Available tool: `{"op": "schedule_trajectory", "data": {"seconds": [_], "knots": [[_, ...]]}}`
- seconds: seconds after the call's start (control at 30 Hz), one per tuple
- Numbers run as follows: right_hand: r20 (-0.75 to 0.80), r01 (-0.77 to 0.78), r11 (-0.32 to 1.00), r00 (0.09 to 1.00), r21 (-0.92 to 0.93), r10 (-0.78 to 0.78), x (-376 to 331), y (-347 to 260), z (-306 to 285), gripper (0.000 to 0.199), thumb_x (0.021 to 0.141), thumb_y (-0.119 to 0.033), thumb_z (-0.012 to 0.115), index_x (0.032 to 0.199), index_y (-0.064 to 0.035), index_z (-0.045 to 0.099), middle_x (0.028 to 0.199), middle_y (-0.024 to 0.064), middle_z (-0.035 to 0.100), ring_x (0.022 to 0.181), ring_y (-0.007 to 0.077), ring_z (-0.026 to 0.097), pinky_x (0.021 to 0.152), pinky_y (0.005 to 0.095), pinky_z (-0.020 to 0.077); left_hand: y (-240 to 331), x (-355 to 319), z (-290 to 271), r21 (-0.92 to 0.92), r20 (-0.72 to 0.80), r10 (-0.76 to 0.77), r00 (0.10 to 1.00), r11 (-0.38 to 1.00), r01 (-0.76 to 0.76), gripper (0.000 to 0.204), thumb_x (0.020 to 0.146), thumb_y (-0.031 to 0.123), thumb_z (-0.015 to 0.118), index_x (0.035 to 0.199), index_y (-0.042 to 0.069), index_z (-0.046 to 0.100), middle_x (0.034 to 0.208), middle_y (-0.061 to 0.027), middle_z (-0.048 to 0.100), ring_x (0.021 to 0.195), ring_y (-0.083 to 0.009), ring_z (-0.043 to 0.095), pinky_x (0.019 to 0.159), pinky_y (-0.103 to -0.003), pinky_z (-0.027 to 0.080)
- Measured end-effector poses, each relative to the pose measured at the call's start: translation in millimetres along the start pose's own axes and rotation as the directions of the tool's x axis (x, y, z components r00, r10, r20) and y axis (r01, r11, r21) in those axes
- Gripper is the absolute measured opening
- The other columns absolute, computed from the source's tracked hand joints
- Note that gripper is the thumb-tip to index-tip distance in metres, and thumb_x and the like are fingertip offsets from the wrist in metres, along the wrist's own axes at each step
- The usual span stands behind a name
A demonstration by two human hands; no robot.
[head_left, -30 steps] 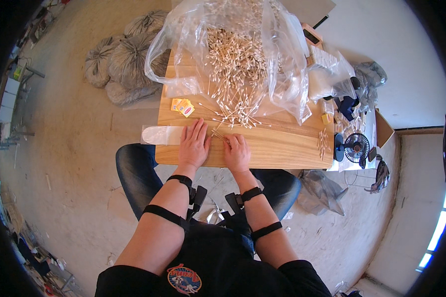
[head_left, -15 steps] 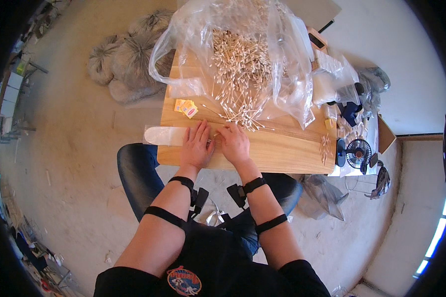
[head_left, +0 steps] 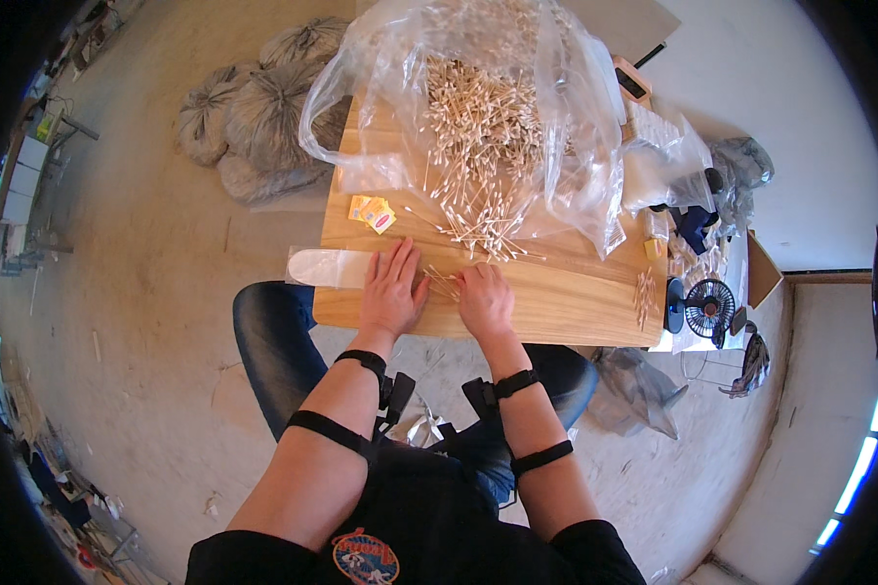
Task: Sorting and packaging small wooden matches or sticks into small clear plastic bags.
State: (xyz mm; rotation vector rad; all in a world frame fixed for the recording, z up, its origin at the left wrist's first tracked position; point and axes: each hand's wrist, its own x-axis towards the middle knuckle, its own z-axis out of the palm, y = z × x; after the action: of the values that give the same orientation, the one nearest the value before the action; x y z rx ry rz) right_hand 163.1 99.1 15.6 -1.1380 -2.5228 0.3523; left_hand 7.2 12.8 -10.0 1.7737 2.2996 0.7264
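My left hand [head_left: 392,294] lies fairly flat on the wooden table [head_left: 556,302], fingers stretched out over the right end of a clear plastic sleeve. A white strip with a rounded end [head_left: 330,267] shows inside that sleeve. To the right, my right hand [head_left: 486,300] has its fingers bent and pinched on a few cotton swabs [head_left: 442,280], which stick out leftward toward my left thumb. Its fingertips partly hide the swab ends. Just beyond both hands, loose cotton swabs [head_left: 483,229] spill from a large heap [head_left: 483,117] in an open clear plastic bag [head_left: 585,156].
Small yellow-and-white cards [head_left: 373,213] lie beyond my left hand. A few pinkish sticks [head_left: 645,296] rest near the table's right edge, beside a small black fan [head_left: 709,308]. Stuffed grey sacks [head_left: 273,117] stand on the floor at far left; a grey plastic bag [head_left: 636,390] lies at right.
My right hand has moved right and slightly nearer, away from my left hand, with a few cotton swabs now showing between them. The left hand stays on the sleeve.
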Motion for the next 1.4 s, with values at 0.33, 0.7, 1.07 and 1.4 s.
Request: {"op": "schedule_trajectory", "data": {"seconds": [0.33,0.7,1.07,1.4], "knots": [[-0.055,0.037,0.999,0.998,0.022,-0.036,1,-4,5,0.004,0.078,-0.011,0.066,0.077,-0.0095,0.062,0.080,0.0079,0.058,0.080,0.0290,0.059,0.066,0.0410,0.0498,1,-4,-5,0.016,-0.009,0.098,0.995,0.995,-0.098,0.037,0.088,0.028,0.062,0.124,0.020,0.064,0.147,-0.0113,0.044,0.136,-0.0284,0.041,0.113,-0.055,0.026],[-0.044,-0.061,0.997,0.997,0.051,0.064,1,6,1,0.007,0.083,-0.017,0.067,0.081,-0.0095,0.066,0.084,0.0081,0.061,0.085,0.0295,0.061,0.068,0.0428,0.0504,-3,-3,-1,-0.056,-0.058,0.083,0.995,0.995,-0.086,0.027,0.085,0.022,0.065,0.111,0.013,0.065,0.136,-0.0102,0.053,0.131,-0.0266,0.046,0.113,-0.053,0.027],[-0.021,-0.051,0.991,0.998,0.127,0.054,28,-4,8,0.008,0.082,-0.015,0.067,0.087,-0.0104,0.070,0.085,0.0080,0.064,0.087,0.0297,0.062,0.074,0.0415,0.0504,1,-2,-1,-0.040,0.040,0.031,0.999,0.999,-0.029,0.057,0.091,0.024,0.058,0.143,0.007,0.041,0.153,-0.0118,0.037,0.142,-0.0279,0.033,0.117,-0.050,0.019],[-0.017,-0.066,0.990,0.998,0.128,0.069,8,-9,8,0.024,0.073,-0.002,0.060,0.092,-0.0090,0.071,0.091,0.0073,0.067,0.090,0.0299,0.061,0.079,0.0397,0.0510,-4,-5,2,0.028,0.084,0.092,0.992,0.995,-0.095,0.063,0.093,0.030,0.055,0.147,0.006,0.035,0.154,-0.0116,0.035,0.144,-0.0257,0.031,0.118,-0.048,0.019]]}}
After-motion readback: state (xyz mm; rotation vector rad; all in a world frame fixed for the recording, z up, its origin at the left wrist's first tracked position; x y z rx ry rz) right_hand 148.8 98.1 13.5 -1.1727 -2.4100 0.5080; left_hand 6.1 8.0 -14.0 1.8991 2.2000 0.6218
